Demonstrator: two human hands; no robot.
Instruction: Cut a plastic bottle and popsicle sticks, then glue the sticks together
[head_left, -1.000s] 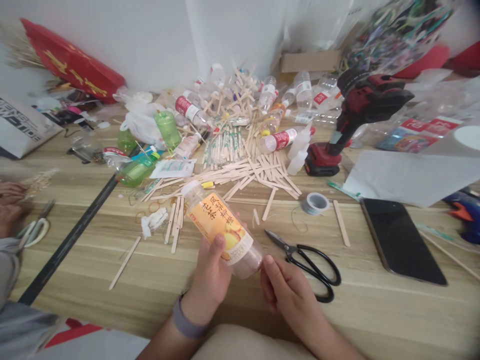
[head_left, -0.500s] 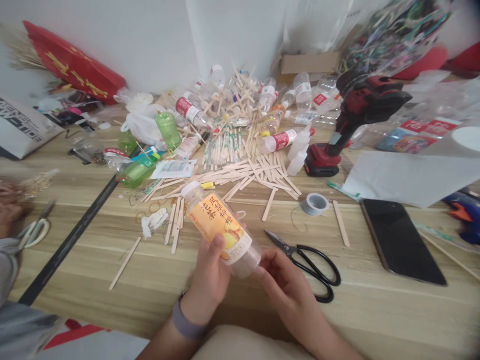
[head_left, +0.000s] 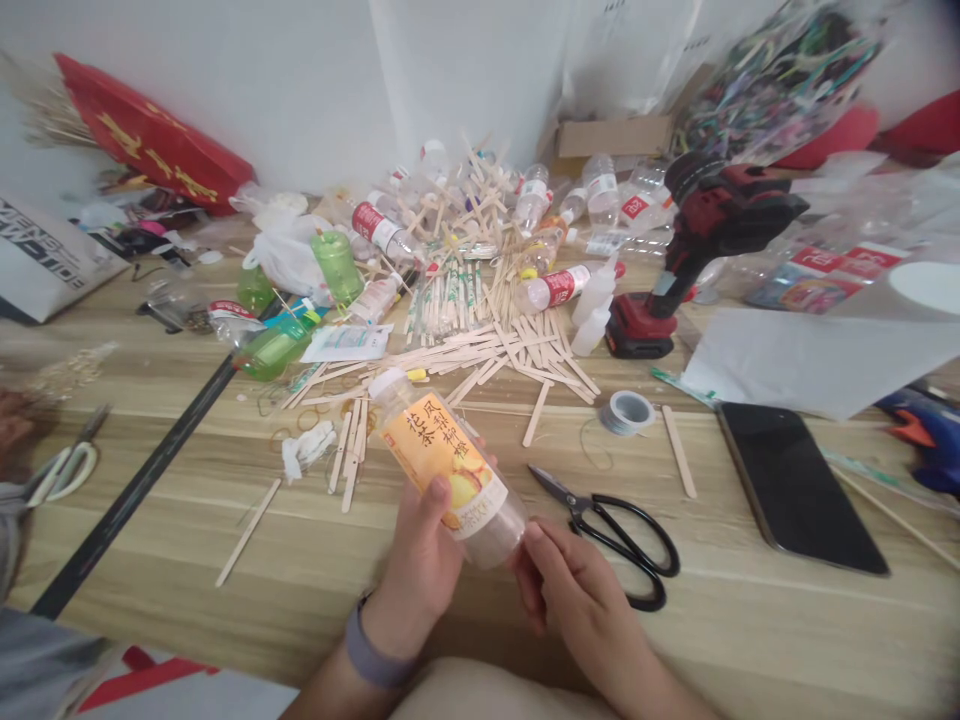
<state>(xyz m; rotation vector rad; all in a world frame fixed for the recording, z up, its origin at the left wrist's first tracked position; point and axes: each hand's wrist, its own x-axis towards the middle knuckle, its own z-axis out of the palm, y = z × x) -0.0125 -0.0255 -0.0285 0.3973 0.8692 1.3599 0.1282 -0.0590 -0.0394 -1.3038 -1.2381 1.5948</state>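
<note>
My left hand (head_left: pixel 426 545) is wrapped round a clear plastic bottle (head_left: pixel 450 465) with an orange and yellow label. The bottle is tilted, its white cap up and to the left, its base toward my right hand (head_left: pixel 570 580). At the edge of the base, the thumb and fingers of my right hand are pressed together; whether they pinch the bottle or something small is hidden. Black-handled scissors (head_left: pixel 615 530) lie just beyond my right hand. Loose wooden sticks (head_left: pixel 517 350) are heaped behind the bottle.
A roll of grey tape (head_left: pixel 628 413), a phone (head_left: pixel 799 485) and a red-black power drill (head_left: pixel 645 325) are on the right. Bottles and a plastic bag (head_left: pixel 289 255) crowd the back. Another person's hand (head_left: pixel 13 425) shows at the left edge near white-handled scissors (head_left: pixel 67 468).
The thumb of my right hand has moved up onto the bottle's base edge, with its other fingers curled beneath. The bottle has shifted slightly down and right in my left hand.
</note>
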